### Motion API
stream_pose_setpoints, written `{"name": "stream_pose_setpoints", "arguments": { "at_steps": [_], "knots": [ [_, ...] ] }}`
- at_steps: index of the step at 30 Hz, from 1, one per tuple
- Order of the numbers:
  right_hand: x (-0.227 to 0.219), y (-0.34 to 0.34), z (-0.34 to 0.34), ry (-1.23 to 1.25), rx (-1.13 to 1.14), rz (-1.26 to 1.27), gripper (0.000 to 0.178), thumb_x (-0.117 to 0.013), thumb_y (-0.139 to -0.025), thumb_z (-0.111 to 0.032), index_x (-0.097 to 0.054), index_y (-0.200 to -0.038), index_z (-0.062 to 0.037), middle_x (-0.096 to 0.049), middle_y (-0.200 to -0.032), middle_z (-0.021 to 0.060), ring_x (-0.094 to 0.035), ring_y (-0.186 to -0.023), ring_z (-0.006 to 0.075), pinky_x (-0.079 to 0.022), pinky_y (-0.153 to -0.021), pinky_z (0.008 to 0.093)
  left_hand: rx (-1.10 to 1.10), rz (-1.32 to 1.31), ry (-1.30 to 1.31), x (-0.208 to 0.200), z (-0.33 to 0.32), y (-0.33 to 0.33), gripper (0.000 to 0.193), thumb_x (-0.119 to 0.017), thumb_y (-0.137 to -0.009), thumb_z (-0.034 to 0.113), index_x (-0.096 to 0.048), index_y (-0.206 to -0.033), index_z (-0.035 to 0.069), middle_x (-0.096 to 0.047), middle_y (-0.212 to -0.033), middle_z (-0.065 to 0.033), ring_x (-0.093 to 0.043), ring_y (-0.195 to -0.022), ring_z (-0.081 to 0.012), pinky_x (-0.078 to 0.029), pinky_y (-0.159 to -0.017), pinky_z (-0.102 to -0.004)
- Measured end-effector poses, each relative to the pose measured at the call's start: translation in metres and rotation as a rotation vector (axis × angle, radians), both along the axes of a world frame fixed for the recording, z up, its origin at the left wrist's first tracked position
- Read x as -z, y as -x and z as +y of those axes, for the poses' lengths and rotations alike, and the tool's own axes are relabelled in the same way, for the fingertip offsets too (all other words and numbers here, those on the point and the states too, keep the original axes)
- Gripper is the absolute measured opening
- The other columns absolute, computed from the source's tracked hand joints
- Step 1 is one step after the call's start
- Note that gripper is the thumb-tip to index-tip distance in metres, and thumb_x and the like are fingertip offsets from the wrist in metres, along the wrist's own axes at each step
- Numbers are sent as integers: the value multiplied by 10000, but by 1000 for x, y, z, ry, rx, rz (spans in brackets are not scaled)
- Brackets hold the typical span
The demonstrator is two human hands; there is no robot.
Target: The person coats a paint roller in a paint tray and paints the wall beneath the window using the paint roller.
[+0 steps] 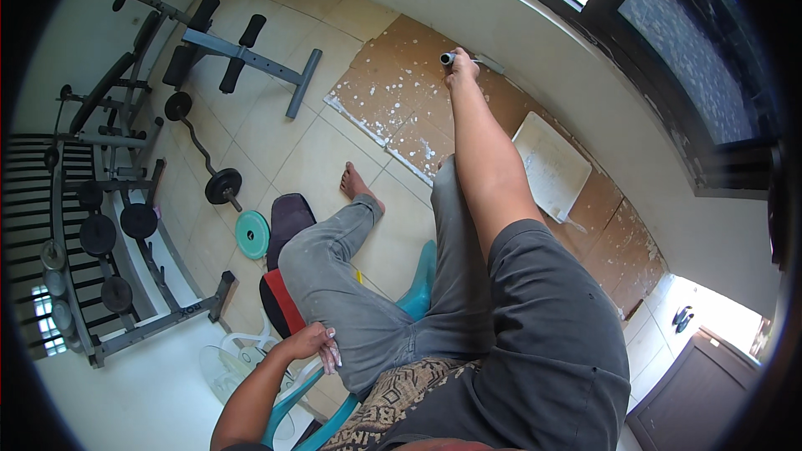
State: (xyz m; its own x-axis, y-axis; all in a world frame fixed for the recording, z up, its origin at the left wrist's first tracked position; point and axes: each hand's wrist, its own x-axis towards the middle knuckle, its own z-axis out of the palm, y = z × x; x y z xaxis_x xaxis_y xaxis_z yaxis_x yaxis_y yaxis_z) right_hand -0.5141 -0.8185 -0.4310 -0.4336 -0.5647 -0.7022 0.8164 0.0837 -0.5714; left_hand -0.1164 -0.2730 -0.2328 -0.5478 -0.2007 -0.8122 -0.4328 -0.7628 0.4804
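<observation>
My right hand (pixel 463 69) reaches far out at the foot of the wall. It is closed around the handle of a paint roller (pixel 491 64), whose pale roller head lies low along the wall. Splashed brown cardboard (pixel 401 71) covers the floor beneath it. Nearer along the same wall sits a white paint tray (pixel 551 163), smeared with paint. Close to my left thigh hangs my left hand (pixel 312 346), its fingers loosely apart and marked with white. I see nothing held in it. A teal plastic chair (pixel 422 280) is under me.
On the left stand a weight bench (pixel 242 54), a curl barbell (pixel 200 146) and a rack with weight plates (pixel 98 234). A green plate (pixel 252 234) and a white fan (pixel 238 359) are near my left leg. A dark-framed window (pixel 668 92) is above the wall at right.
</observation>
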Motion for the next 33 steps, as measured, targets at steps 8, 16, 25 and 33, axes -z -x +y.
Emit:
{"name": "stream_pose_setpoints", "arguments": {
  "at_steps": [8,16,25,33],
  "knots": [
    [-23,9,2,82,45,-11,135,-706,-800,-25,-593,-872,-9,-638,-858,88,-668,-681,195,-602,-541,335,5,7,-10,5,1,1,909,-317,-1017,641,-658,-844,-184,-710,-805,-261,-724,-630,-344,-617,-613,-387],
    [-176,-51,53,248,-9,134,253,-729,-860,-122,-550,-959,27,-598,-863,89,-627,-684,178,-553,-543,339,37,-23,-33,-12,3,7,929,-327,-999,670,-639,-839,-190,-705,-803,-266,-721,-633,-353,-620,-612,-406],
    [-235,-78,99,558,-52,115,256,-668,-937,-96,-434,-1025,-46,-487,-817,32,-536,-649,125,-466,-497,302,94,-4,-12,-7,-4,12,946,-309,-992,690,-653,-876,-184,-700,-780,-262,-721,-638,-358,-621,-614,-408],
    [-242,-103,125,649,-129,-11,201,-577,-923,-25,-422,-1051,-28,-494,-901,86,-582,-679,182,-585,-588,359,81,25,-37,-10,-5,12,923,-300,-1011,657,-653,-879,-185,-704,-795,-263,-723,-639,-356,-622,-623,-404]
  ]
}}
